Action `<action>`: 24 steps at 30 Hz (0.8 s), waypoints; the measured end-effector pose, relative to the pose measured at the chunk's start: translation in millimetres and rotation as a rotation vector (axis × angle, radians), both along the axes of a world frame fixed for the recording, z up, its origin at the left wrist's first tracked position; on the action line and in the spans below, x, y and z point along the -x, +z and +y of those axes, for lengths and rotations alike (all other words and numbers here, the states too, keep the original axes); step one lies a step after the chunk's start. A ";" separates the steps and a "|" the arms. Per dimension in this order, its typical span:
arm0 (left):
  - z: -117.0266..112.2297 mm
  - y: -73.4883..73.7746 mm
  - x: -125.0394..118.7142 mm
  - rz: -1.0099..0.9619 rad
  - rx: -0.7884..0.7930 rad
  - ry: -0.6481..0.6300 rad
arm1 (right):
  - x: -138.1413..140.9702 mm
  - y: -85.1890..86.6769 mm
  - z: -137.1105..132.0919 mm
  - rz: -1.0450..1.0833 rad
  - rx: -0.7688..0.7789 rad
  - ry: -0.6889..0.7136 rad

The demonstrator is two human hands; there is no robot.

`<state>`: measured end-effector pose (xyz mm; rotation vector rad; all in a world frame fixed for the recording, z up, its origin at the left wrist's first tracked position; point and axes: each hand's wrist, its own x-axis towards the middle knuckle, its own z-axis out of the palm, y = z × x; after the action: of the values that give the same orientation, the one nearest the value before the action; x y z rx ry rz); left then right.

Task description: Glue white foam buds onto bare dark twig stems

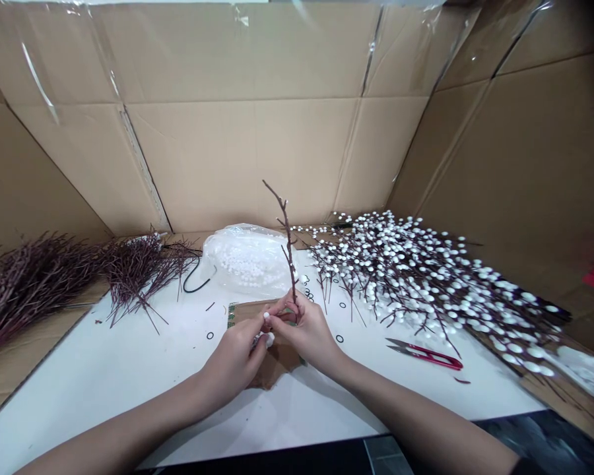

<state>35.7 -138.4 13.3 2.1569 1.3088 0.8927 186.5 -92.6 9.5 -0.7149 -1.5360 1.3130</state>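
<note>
In the head view, my right hand (pixel 311 333) is closed round the lower end of a bare brown twig (pixel 288 244), which stands nearly upright above it. My left hand (pixel 233 353) is closed too, with several small white beads (pixel 270 339) showing under its curled fingers. One white bead (pixel 266 317) sits at the meeting fingertips of both hands; which hand grips it I cannot tell. Beneath the hands lies a brown cardboard piece (pixel 274 369) with a green-marked edge. A clear plastic bag (pixel 250 260) full of white beads rests just behind.
Dark bare twigs (pixel 136 264) lie in bundles at the left. Many twigs with white beads (pixel 400 270) are heaped at the right, and red-handled thread snips (pixel 428 354) lie before them. Small black rings (pixel 340 338) dot the white table (pixel 103 396). Cardboard walls (pixel 247 152) enclose it.
</note>
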 end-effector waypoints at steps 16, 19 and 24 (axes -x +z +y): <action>4.5 6.8 9.1 -0.374 0.032 0.044 | -4.8 13.2 2.5 0.282 0.394 0.209; 5.8 8.4 9.5 -0.453 0.049 0.016 | -4.3 14.0 1.5 0.290 0.407 0.252; 7.5 5.1 11.9 -0.526 0.108 -0.032 | -4.4 11.3 1.7 0.300 0.367 0.313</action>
<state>23.8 -130.9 18.4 1.6930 1.0251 1.2380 190.9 -90.9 20.7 -0.4793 -1.2081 1.8767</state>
